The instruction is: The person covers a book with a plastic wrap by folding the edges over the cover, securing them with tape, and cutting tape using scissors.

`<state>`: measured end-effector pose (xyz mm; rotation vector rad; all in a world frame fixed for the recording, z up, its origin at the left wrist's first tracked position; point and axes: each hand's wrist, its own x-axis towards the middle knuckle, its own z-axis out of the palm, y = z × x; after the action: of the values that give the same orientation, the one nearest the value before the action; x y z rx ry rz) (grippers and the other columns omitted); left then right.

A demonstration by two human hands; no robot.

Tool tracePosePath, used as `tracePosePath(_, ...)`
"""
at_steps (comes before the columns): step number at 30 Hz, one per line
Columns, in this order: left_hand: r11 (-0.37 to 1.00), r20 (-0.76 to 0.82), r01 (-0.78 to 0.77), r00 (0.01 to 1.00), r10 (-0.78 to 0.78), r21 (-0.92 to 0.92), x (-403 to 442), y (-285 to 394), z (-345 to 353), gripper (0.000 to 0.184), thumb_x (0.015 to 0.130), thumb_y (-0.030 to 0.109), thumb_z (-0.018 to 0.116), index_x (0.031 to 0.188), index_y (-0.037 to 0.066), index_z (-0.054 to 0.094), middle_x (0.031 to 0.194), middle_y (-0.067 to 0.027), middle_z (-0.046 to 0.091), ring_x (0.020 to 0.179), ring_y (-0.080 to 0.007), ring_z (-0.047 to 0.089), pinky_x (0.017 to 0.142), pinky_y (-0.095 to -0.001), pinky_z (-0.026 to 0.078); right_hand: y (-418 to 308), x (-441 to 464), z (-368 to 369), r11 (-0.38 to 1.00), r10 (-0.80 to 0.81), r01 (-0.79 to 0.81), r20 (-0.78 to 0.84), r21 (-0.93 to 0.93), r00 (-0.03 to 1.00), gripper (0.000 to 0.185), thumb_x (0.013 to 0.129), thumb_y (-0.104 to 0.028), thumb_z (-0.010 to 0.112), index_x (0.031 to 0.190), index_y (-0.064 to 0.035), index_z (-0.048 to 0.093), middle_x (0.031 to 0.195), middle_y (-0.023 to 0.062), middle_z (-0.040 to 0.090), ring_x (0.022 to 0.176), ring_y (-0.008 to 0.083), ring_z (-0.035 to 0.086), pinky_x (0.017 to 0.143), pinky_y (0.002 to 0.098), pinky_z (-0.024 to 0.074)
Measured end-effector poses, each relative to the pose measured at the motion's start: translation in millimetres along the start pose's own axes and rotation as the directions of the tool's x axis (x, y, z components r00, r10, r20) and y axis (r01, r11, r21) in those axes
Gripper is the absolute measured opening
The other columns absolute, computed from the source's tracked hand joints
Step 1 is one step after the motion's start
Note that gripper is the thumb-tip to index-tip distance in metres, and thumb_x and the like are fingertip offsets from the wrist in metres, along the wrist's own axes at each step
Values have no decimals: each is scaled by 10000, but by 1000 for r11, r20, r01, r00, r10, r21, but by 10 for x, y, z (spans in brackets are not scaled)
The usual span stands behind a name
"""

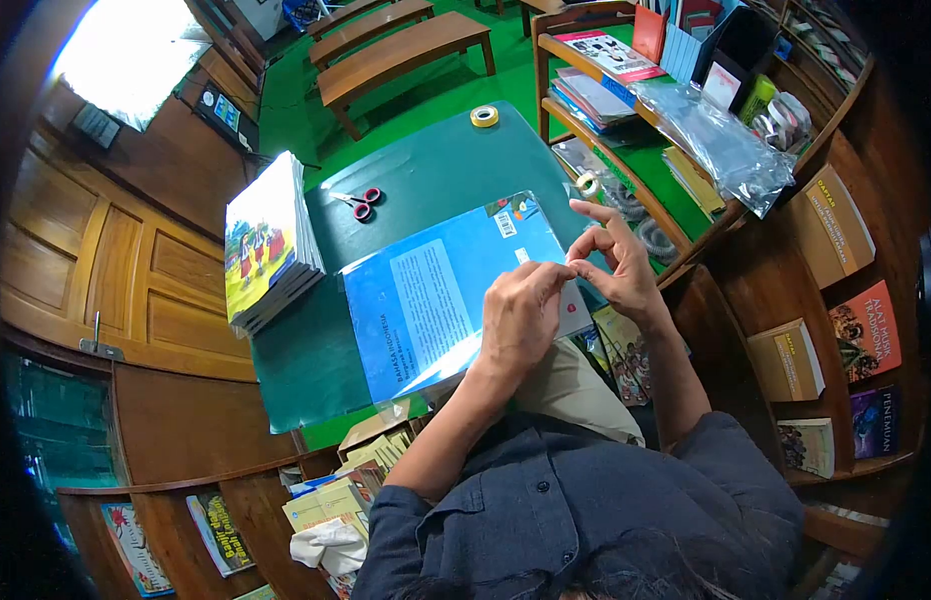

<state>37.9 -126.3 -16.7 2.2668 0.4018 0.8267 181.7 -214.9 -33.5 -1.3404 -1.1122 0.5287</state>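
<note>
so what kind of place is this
Probably a small library or school reading room: book covers face outward on curved wooden shelves, low wooden benches stand on green carpet, and a stack of books sits on the table.

bright green floor; long brown wooden benches; brown wooden panelled door; curved brown wooden shelving bearing books and papers; glaring white window at upper left, admitting strong light.
</note>
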Motion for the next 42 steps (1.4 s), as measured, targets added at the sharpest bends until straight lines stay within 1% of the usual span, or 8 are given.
tracePosePath(5, 1000, 3, -30, 1000, 30, 4, 25, -3, -39, 203, 718, -67, 617, 885, 32, 677, 742, -77, 635, 559, -169, 529, 516, -280, 423, 16, -4, 26, 999, 32, -31, -34, 31, 999, 655, 770, 89, 629, 1366, -45, 391, 776, 38, 581, 709, 94, 516, 722, 197, 418)
tracePosePath(11, 998, -14, -7, 1000, 6, -67, 12, -88, 18, 216, 721, -67, 615, 897, 32, 692, 766, -83, 646, 570, -168, 538, 529, -274, 438, -44, -51, 37, 996, 88, -87, -42, 25, 995, 605, 787, 71, 613, 1346, -45, 414, 861, 60, 590, 782, 107, 521, 758, 210, 420)
tracePosePath(16, 993, -38, 74, 996, -77, -91, 26, -35, 5, 211, 730, -52, 618, 900, 32, 711, 781, -87, 654, 590, -163, 554, 550, -262, 460, -28, -177, 127, 997, -56, 45, -171, -64, 984, 510, 818, 54, 563, 1308, -26, 449, 982, 93, 580, 876, 123, 510, 805, 229, 419)
tracePosePath(20, 958, -17, 209, 976, -217, -195, 39, -6, -15, 177, 747, -28, 624, 890, 11, 719, 790, -92, 660, 606, -156, 565, 573, -252, 479, -151, -333, 221, 959, 71, -13, -196, 283, 978, 422, 841, 33, 507, 1261, 1, 480, 1064, 116, 554, 944, 136, 492, 834, 240, 413)
tracePosePath(21, 958, -16, 209, 976, -216, -196, 41, 6, -21, 177, 747, -28, 624, 890, 11, 719, 790, -92, 660, 606, -156, 565, 573, -252, 479, -165, -365, 238, 959, 72, -13, -197, 282, 978, 422, 841, 33, 507, 1261, 1, 480, 1064, 116, 554, 944, 136, 492, 834, 240, 413)
tracePosePath(25, 968, -28, 136, 989, -145, -213, 32, 50, -57, 145, 756, -6, 639, 877, -12, 718, 791, -101, 665, 618, -150, 572, 586, -247, 489, -204, -448, 297, 836, 246, -142, -131, 530, 960, 360, 860, 26, 479, 1218, -2, 512, 1000, 86, 575, 866, 112, 517, 764, 215, 421)
tracePosePath(31, 965, -34, 150, 986, -161, -214, 13, 29, -22, 129, 761, 14, 662, 871, -30, 712, 794, -106, 672, 626, -147, 580, 597, -245, 496, -238, -430, 297, 749, 287, -190, -53, 634, 957, 317, 873, 13, 463, 1183, 5, 527, 961, 74, 563, 839, 109, 524, 758, 216, 427)
tracePosePath(42, 958, -75, 168, 979, -190, -233, 18, 32, -28, 120, 757, 43, 703, 863, -11, 719, 807, -100, 683, 636, -144, 594, 609, -243, 505, -151, -478, 257, 482, 330, -270, 113, 834, 937, 280, 893, 10, 469, 1164, 14, 535, 942, 68, 574, 817, 100, 549, 722, 212, 447)
